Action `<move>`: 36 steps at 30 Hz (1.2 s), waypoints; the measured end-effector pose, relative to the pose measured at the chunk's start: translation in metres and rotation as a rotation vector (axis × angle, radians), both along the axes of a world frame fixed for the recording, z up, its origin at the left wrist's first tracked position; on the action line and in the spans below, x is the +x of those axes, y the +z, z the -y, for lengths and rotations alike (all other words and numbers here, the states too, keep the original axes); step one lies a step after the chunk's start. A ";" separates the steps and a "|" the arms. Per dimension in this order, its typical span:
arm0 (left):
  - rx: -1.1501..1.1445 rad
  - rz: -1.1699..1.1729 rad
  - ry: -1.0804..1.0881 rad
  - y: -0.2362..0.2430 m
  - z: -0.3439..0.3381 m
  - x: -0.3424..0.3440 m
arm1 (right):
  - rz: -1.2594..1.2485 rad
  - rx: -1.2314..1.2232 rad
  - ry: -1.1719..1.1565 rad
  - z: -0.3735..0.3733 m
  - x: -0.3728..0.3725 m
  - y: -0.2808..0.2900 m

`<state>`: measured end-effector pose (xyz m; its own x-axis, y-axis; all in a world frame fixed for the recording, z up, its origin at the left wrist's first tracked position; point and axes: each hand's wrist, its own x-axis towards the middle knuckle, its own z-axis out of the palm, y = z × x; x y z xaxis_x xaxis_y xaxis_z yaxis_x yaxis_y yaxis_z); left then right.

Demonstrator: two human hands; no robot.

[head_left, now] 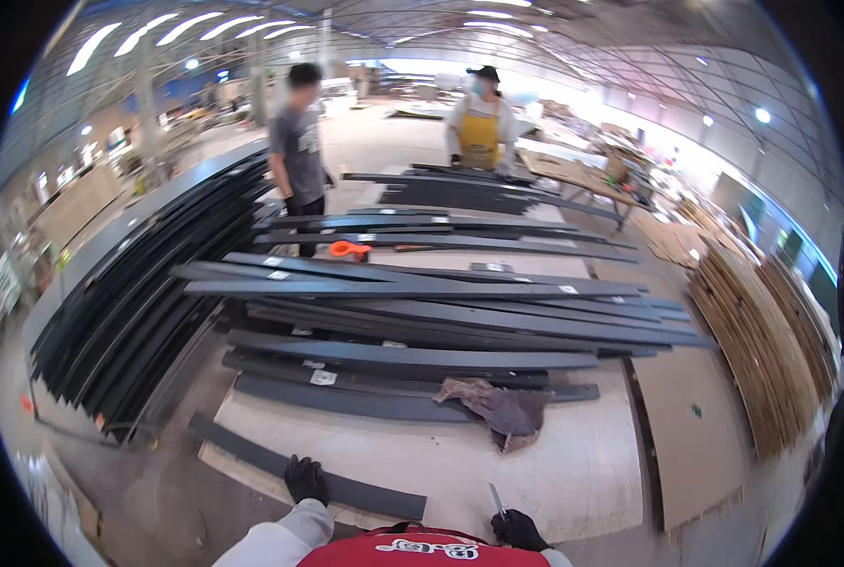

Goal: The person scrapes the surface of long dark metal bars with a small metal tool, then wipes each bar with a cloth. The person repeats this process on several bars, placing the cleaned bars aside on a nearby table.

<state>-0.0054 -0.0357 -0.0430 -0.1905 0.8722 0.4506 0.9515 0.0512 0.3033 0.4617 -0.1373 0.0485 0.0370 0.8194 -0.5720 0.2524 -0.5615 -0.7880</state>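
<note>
Near the lower edge, my left hand [306,480], in a black glove, grips a dark grey strip [375,496] lying along the near edge of the pale worktable [573,454], fingers curled over it. My right hand [519,529], also gloved, is closed on a slim metal tool [494,496], which looks like a knife and points up from the table to the right of the strip. A crumpled brownish-grey rag [502,411] lies just beyond, over the ends of several long dark strips [412,354] stacked loosely across the table.
Long dark strips fill a rack [110,312] at left. Upright brown boards [752,350] and a flat board [686,444] are at right. An orange ring-shaped item [348,251] sits among strips. Two people stand opposite, one in grey [297,151], one in a yellow apron [478,137].
</note>
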 end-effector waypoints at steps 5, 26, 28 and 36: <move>-0.035 0.075 -0.020 0.009 -0.013 0.022 | -0.011 0.312 0.019 0.008 0.064 -0.156; -0.049 0.022 0.009 0.022 -0.002 0.013 | -0.038 -0.058 -0.360 -0.006 0.000 -0.025; -0.056 0.036 0.013 0.017 -0.002 0.011 | -0.051 -0.068 -0.391 -0.007 -0.001 -0.025; -0.090 0.069 0.032 0.014 -0.002 0.012 | -0.033 -0.040 -0.359 -0.005 0.000 -0.026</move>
<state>0.0069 -0.0336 -0.0292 -0.2468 0.9016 0.3553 0.9260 0.1114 0.3606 0.4619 -0.1318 0.0228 0.2992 0.7343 -0.6093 0.0079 -0.6405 -0.7679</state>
